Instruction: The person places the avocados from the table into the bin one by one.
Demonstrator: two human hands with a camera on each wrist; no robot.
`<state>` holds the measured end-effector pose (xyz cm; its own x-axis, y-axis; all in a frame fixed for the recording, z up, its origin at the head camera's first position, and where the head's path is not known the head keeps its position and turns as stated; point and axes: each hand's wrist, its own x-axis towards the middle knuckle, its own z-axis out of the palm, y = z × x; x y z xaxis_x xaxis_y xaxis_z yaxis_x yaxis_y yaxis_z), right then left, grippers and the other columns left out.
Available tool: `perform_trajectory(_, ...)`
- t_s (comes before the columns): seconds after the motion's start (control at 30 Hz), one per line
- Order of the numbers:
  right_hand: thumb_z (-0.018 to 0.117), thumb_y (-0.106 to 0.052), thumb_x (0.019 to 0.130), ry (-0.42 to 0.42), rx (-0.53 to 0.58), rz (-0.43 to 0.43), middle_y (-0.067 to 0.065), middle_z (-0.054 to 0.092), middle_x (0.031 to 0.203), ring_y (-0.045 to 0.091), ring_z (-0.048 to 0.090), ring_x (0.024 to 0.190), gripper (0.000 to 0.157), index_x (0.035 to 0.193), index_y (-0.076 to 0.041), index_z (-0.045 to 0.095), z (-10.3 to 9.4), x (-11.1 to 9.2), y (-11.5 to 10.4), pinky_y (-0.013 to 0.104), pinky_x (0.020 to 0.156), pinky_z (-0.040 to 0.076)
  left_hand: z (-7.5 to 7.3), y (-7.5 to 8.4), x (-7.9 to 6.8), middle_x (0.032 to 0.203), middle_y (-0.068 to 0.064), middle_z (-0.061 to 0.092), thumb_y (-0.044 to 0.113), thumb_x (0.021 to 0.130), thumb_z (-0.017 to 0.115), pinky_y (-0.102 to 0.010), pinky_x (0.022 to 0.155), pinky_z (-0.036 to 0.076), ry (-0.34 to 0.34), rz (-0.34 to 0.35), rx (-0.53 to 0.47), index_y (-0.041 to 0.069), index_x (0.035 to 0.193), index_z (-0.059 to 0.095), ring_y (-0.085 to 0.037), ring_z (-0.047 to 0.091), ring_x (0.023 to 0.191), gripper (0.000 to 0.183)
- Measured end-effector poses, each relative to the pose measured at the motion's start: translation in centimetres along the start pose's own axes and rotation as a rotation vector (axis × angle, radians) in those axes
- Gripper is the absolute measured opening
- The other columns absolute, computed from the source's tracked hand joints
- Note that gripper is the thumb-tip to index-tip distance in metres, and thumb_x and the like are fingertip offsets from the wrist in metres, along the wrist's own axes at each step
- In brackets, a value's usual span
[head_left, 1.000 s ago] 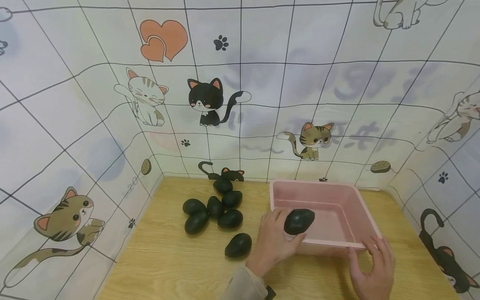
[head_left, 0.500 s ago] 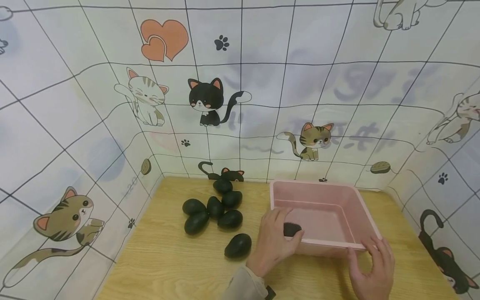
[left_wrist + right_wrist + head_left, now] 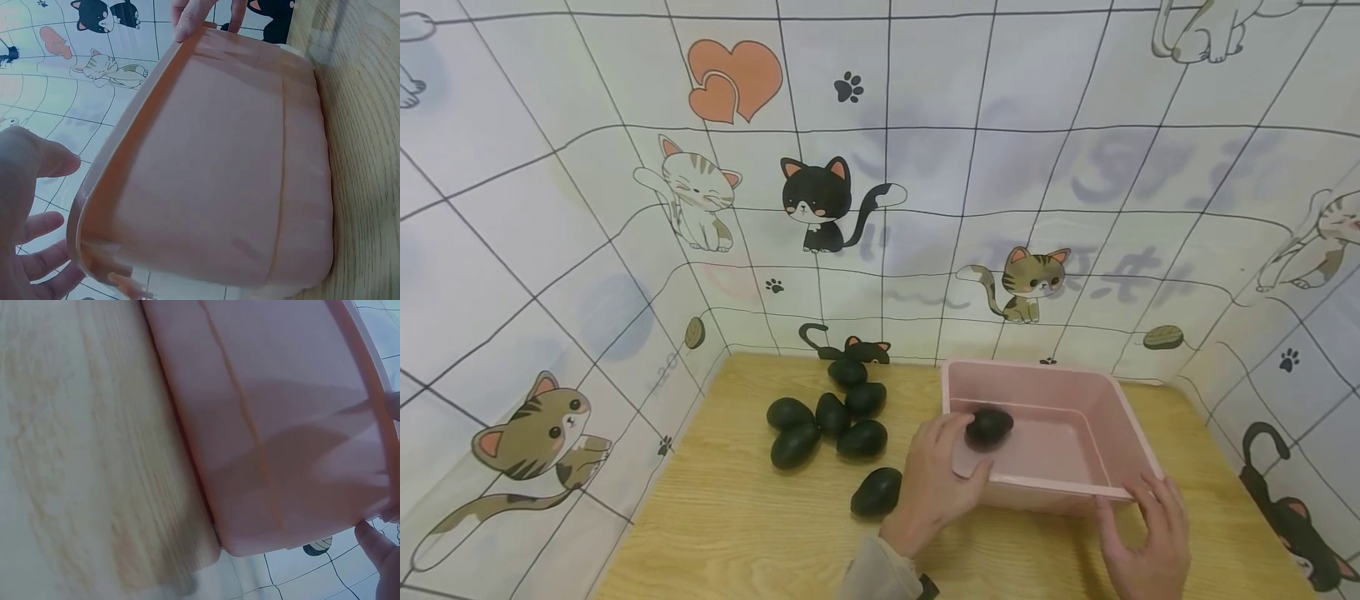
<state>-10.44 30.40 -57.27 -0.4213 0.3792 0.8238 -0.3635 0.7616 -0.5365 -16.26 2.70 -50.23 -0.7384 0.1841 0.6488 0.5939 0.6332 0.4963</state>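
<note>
A dark green avocado [image 3: 988,428] lies inside the pink plastic bin [image 3: 1045,493], near its left side. My left hand [image 3: 936,475] is over the bin's front left corner, thumb and fingers spread, with the avocado just beyond the fingertips. In the left wrist view that hand [image 3: 37,219] appears at the left, its fingers apart beside the rim. At the bin's front right corner my right hand [image 3: 1150,533] holds the rim, fingers over the edge and thumb against the front wall. Only part of the right hand [image 3: 378,550] shows in the right wrist view.
Several more avocados [image 3: 832,416] lie in a cluster on the wooden table [image 3: 730,517], left of the bin. One avocado [image 3: 877,492] is closer, beside my left wrist. A cat-patterned wall covering [image 3: 925,208] encloses the back and sides.
The avocado in my left hand has been lowered into the bin and let go. My left hand has opened and drawn back slightly leftward. The right hand stays on the rim.
</note>
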Motion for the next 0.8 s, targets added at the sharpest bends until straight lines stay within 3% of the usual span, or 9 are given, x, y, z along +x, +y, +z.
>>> perform_trajectory(0.1,0.078,-0.057,0.092,-0.006,0.009,0.02,0.035,0.069,0.123,0.019,0.051,0.149,0.071,0.105,0.013,0.074,-0.2,0.1,-0.1,0.024,0.125,0.037,-0.1,-0.1,-0.2,0.131,-0.001,0.069,0.033,0.084,0.085,-0.034,0.098,0.056,-0.001,-0.01,-0.031,0.017,0.132,0.067,-0.018,0.066,0.117,0.054)
perform_trajectory(0.3,0.087,-0.035,0.089,-0.01,0.038,0.052,0.034,0.069,0.126,0.019,0.05,0.15,0.053,0.108,0.014,0.075,-0.5,0.2,-0.6,0.009,0.11,0.042,-0.4,-0.1,-0.7,0.139,-0.003,0.065,0.033,0.086,0.083,-0.035,0.102,0.056,-0.029,-0.044,-0.085,0.018,0.133,0.068,-0.019,0.065,0.124,0.052)
perform_trajectory(0.5,0.089,-0.028,0.088,-0.011,0.078,0.036,0.038,0.068,0.122,0.02,0.051,0.15,0.051,0.107,0.017,0.074,-0.3,0.4,-0.4,0.007,0.105,0.044,-0.8,-0.3,-0.9,0.139,-0.002,0.064,0.033,0.086,0.083,-0.037,0.101,0.057,-0.029,-0.064,-0.072,0.019,0.133,0.068,-0.019,0.064,0.124,0.051)
perform_trajectory(0.67,0.092,-0.011,0.081,-0.044,0.072,0.053,0.034,0.069,0.123,0.019,0.05,0.15,0.042,0.108,0.015,0.074,-0.5,0.3,0.4,0.006,0.104,0.043,-1.2,-0.7,-1.2,0.142,-0.004,0.062,0.033,0.088,0.082,-0.039,0.102,0.057,-0.052,-0.097,-0.071,0.018,0.134,0.068,-0.02,0.062,0.128,0.05)
perform_trajectory(0.8,0.092,-0.019,0.083,-0.033,0.081,0.039,0.033,0.069,0.123,0.021,0.052,0.149,0.046,0.109,0.014,0.075,-0.3,0.2,0.9,0.008,0.106,0.044,-1.5,-1.1,-1.4,0.144,-0.006,0.062,0.034,0.089,0.081,-0.042,0.104,0.057,-0.076,-0.123,-0.066,0.018,0.135,0.068,-0.021,0.061,0.13,0.051)
